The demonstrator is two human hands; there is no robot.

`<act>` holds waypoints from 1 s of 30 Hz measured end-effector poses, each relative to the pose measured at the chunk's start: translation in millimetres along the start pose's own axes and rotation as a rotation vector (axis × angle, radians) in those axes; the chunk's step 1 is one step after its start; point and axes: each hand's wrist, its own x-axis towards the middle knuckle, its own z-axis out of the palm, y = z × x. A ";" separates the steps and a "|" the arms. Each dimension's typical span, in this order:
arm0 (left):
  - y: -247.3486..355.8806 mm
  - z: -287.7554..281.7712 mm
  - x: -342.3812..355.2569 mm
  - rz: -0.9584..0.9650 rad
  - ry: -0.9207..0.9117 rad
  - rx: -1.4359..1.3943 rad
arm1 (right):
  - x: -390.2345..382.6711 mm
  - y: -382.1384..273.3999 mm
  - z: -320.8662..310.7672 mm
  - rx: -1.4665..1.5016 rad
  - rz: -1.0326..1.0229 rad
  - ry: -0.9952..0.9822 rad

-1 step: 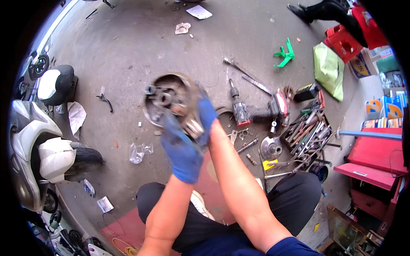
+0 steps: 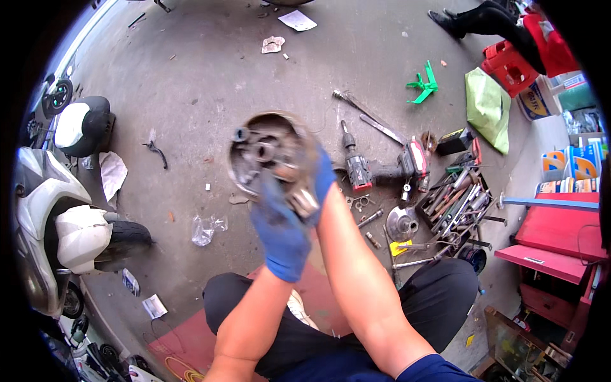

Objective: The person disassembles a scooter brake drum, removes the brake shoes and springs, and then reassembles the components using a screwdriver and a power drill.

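The round metal drum (image 2: 263, 151), greyish brown and open-faced, is held above the grey floor (image 2: 178, 83) in front of the person, its recessed interior and central boss turned toward the camera. 2 blue-gloved hands support it. The left hand (image 2: 279, 235) grips the lower edge, its fingers clamped on the drum and blurred near the tips; the right hand (image 2: 323, 178) is clamped on the right side, its fingers largely hidden. To the right, on the floor, lie a cordless drill (image 2: 359, 170), a flanged metal disc (image 2: 402, 223) and a crowded heap of hand tools (image 2: 455, 200); a green bracket (image 2: 424, 84) lies farther off. A crumpled clear bag (image 2: 207, 229) lies between the hands and the white scooter (image 2: 48, 191). A red cabinet (image 2: 554, 223) stands at the far right.
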 end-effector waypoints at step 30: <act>-43.4 -8.4 31.9 -0.562 -0.432 -1.426 | -125.8 242.1 -215.0 -1.306 0.128 -1.952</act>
